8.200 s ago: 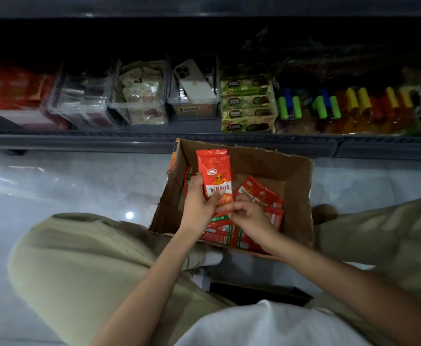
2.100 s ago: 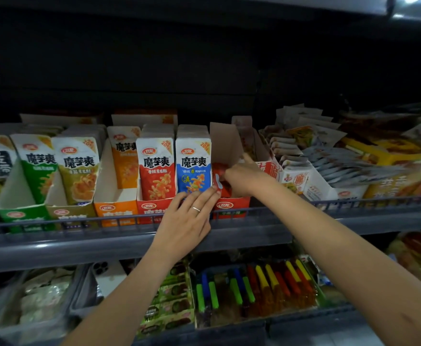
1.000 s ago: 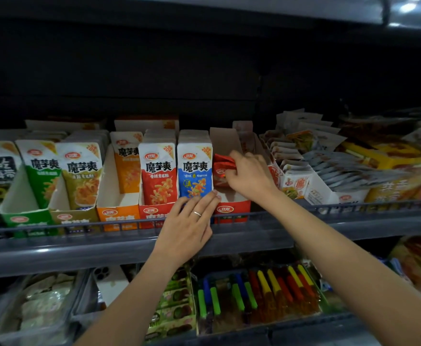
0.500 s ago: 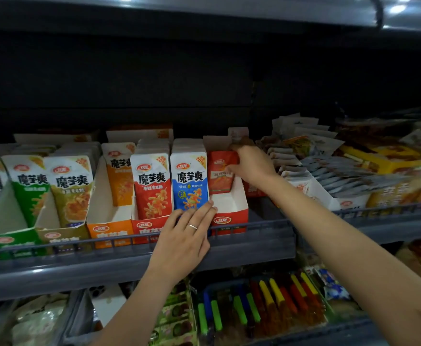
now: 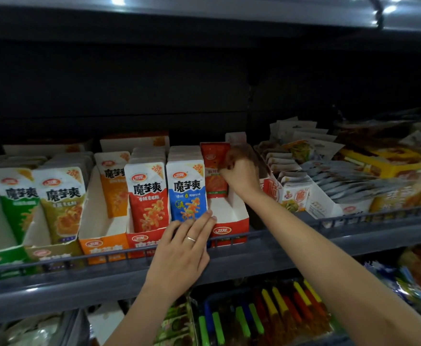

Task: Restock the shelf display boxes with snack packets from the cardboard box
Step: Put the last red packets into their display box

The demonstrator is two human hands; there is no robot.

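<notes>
Person, two bare forearms in view, no sleeves reaching the wrists. Left hand (image 5: 179, 248): one plain, slim, silver-toned ring (image 5: 190, 238) on a middle finger. Right hand (image 5: 242, 174): no jewellery visible. Nails short, unpainted where visible.

The red snack packet (image 5: 215, 171) stands in a red-fronted, white-lined display box (image 5: 229, 221); beside it, a blue-and-white packet (image 5: 187, 191) with orange strands.

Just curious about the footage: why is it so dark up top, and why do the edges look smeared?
Head view: the shelf's back wall sits unlit, with glare spots on the upper shelf edge; packets at far right are blurred; the wide lens bows the shelf rail; both hands stay fairly sharp.
</notes>
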